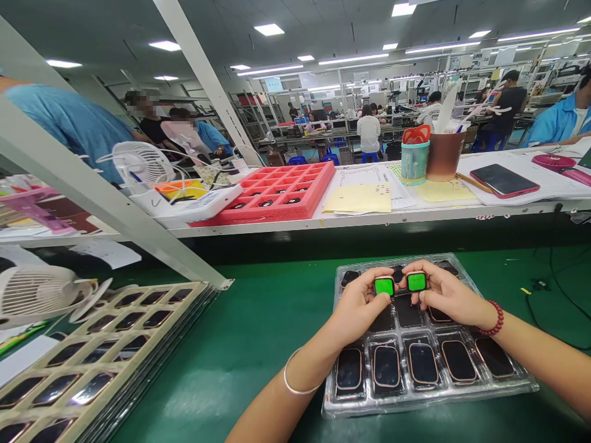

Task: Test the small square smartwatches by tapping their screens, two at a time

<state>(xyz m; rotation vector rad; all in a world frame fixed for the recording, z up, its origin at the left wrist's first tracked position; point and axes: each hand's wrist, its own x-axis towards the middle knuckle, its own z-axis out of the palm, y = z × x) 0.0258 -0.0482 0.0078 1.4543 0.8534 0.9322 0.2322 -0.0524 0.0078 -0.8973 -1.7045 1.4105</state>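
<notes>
Over the back part of a clear plastic tray point(401, 403), both hands are raised with one small watch each. My left hand point(362, 304) pinches a watch point(384, 286) whose screen is lit green. Between the fingers of my right hand point(443, 294) is a second watch point(416, 282), also glowing green. The two watches are side by side, a small gap apart. Dark-screened watches, such as one at the front point(423, 363), lie in the tray's compartments. The hands partly cover the back rows.
A stack of cream trays point(106, 351) with dark watches stands at the left, beside a white fan point(37, 295). The shelf point(277, 225) above holds a red foam tray point(318, 194), papers, cups point(414, 161) and a phone point(503, 178). Cables lie at the right.
</notes>
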